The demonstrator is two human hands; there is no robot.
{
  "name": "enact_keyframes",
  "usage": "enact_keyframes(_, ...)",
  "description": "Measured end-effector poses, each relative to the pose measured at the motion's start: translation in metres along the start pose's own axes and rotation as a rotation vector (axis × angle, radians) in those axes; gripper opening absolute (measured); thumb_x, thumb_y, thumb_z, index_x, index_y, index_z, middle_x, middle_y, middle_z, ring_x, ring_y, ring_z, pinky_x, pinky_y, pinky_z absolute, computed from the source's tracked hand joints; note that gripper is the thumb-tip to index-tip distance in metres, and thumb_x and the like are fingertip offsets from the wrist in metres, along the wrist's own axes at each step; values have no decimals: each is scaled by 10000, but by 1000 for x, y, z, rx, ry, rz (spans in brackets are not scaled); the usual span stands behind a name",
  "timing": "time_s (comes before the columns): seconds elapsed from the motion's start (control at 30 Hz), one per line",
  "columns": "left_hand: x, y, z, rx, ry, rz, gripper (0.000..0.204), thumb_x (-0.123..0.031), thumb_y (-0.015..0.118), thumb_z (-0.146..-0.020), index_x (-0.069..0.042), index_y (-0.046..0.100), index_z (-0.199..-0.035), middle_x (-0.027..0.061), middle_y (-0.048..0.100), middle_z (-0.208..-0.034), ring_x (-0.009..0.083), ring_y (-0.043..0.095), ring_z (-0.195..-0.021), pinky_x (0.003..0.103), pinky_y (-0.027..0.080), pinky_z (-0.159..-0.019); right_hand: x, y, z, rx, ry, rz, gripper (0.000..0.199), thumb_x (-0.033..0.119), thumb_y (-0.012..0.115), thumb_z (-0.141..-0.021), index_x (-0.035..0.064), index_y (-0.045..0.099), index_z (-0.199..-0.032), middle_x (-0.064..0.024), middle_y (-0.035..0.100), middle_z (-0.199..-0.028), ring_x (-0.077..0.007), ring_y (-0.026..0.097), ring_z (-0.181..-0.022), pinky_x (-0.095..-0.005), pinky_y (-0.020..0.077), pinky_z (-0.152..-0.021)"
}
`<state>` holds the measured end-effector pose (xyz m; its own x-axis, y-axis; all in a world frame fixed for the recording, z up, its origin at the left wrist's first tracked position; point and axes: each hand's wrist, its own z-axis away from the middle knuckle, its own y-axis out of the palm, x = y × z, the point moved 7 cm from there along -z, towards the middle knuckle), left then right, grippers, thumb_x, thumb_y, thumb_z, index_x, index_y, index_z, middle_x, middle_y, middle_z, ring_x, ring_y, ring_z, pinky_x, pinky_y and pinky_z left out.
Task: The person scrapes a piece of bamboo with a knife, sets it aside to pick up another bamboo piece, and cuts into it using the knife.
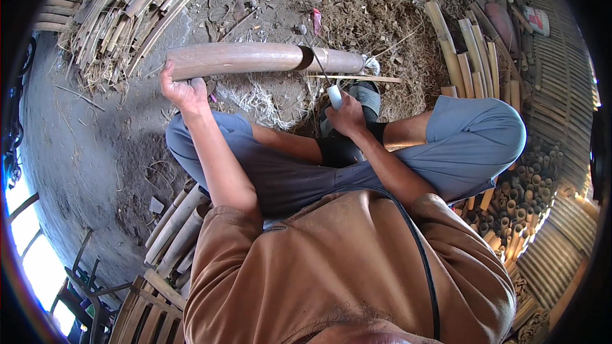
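A thick, pale brown bamboo pole (236, 59) lies crosswise in front of my folded legs. My left hand (185, 94) is closed around its left end, thumb and fingers on either side. Toward the right, a dark band crosses the pole, and a shorter length (341, 60) continues beyond it; whether the two are fully apart I cannot tell. My right hand (347, 116) grips the white handle of a long, thin-bladed knife (333, 94). Its narrow blade slants up and left across the bamboo, just right of the dark band.
Split bamboo strips (137, 9) are heaped at the far left. Upright bamboo pieces (468, 51) stand to the right, with many cut tubes (516, 197) stacked nearer. Shavings (376, 19) litter the dirt floor, and white fibres (264, 105) lie below the pole. A wooden slatted item (150, 318) sits lower left.
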<state>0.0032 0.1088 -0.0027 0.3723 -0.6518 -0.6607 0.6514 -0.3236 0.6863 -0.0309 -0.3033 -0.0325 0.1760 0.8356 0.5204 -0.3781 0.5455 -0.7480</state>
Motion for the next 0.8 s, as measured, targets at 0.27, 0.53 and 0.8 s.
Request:
enact_keyframes(0.27, 0, 3, 3, 9, -11, -6, 509, -266, 723, -683, -40, 578, -1115, 112, 551, -1162, 290, 506, -1151, 496, 360, -1037, 6, -1, 2, 47, 0, -70, 519, 277, 650, -754, -32, 596, -1168, -273, 664, -1011, -435, 636, -979, -471, 509, -879)
enact_keyframes(0.53, 0, -3, -2, 32, -2, 1, 539, -289, 724, -693, -22, 578, -1138, 118, 561, -1155, 297, 522, -1138, 498, 372, -1032, -6, -1, -2, -43, 14, -71, 409, 239, 620, -766, -11, 608, -1090, -261, 674, -945, -438, 645, -940, -495, 519, -839)
enact_keyframes(0.8, 0, 2, 1, 29, 1, -1, 535, -287, 718, -695, -21, 577, -1136, 119, 564, -1150, 297, 524, -1137, 492, 373, -1033, 16, 2, 5, 43, -135, -74, 453, 258, 634, -747, -27, 612, -1098, -258, 669, -923, -430, 644, -922, -483, 510, -834)
